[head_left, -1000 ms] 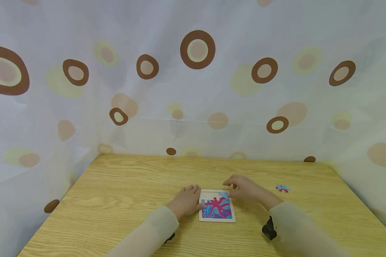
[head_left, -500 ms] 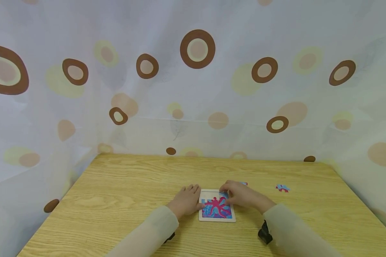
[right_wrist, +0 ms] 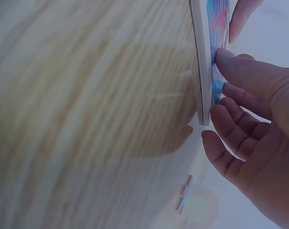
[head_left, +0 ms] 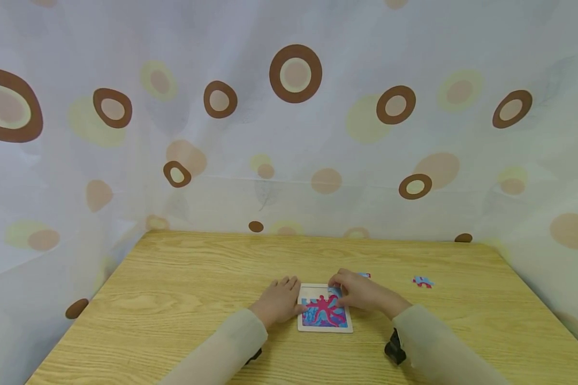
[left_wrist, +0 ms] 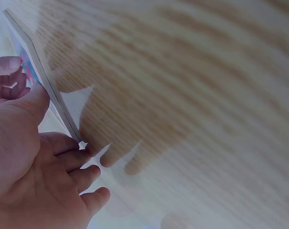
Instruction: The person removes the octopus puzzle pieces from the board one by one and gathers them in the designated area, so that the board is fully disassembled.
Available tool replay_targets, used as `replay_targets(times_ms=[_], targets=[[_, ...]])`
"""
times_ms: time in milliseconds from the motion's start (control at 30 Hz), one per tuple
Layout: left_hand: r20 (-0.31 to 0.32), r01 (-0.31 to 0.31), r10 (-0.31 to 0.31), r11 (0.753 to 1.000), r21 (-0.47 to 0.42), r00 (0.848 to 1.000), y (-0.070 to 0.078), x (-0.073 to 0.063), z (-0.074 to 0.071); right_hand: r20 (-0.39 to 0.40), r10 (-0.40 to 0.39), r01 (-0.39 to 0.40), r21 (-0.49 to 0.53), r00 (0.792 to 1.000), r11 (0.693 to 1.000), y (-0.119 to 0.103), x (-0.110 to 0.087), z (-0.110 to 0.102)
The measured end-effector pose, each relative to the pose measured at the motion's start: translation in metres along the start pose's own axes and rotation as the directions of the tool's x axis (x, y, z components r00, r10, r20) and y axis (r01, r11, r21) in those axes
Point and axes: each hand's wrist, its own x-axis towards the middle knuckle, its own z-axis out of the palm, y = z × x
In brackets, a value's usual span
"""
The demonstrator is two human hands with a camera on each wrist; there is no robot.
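Note:
A square jigsaw puzzle (head_left: pixel 325 317) with a pink octopus on blue lies in a pale frame tray (head_left: pixel 325 330) on the table. Bare tray shows at its upper left. My left hand (head_left: pixel 278 302) rests along the tray's left side, fingers extended and the thumb over the edge; the left wrist view shows the thumb (left_wrist: pixel 37 98) against the rim. At the top right corner my right hand (head_left: pixel 358 290) bends thumb and fingertips about a blue puzzle piece (head_left: pixel 334 292) lying in the tray. In the right wrist view the thumb (right_wrist: pixel 230 62) touches the puzzle's face.
One loose puzzle piece (head_left: pixel 364 275) lies just behind the right hand, partly hidden. Another loose piece (head_left: pixel 423 282) lies farther right on the wooden table (head_left: pixel 197 278). A patterned curtain (head_left: pixel 289 144) surrounds the table's back and sides.
My right hand has come down and left from beyond the tray's top right corner onto the corner piece, uncovering a loose piece behind it. The left hand stays put.

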Motion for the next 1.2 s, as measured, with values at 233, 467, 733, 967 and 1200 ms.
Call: replay_targets(times_ms=[233, 467, 733, 967, 1200], targets=[[-0.001, -0.003, 0.003, 1.000, 0.001, 1.000, -0.001, 0.001, 0.001, 0.001, -0.001, 0.001, 0.043, 1.000, 0.999, -0.001, -0.001, -0.001], [0.003, -0.003, 0.003, 1.000, -0.007, 1.000, -0.001, 0.001, 0.001, -0.002, -0.036, 0.036, 0.026, 0.999, 0.999, -0.001, -0.001, -0.001], [0.001, -0.002, 0.002, 1.000, 0.001, 1.000, 0.000, -0.001, -0.002, -0.008, 0.003, -0.004, -0.005, 1.000, 1.000, -0.002, -0.002, -0.001], [0.005, -0.002, 0.002, 1.000, -0.006, 1.000, 0.000, 0.000, -0.001, -0.057, 0.021, -0.021, -0.012, 0.998, 1.000, -0.001, -0.003, -0.001], [0.008, -0.011, 0.011, 1.000, 0.002, 1.000, 0.000, -0.001, -0.001, -0.123, 0.088, -0.087, 0.019, 0.988, 0.996, 0.006, -0.010, -0.010]])
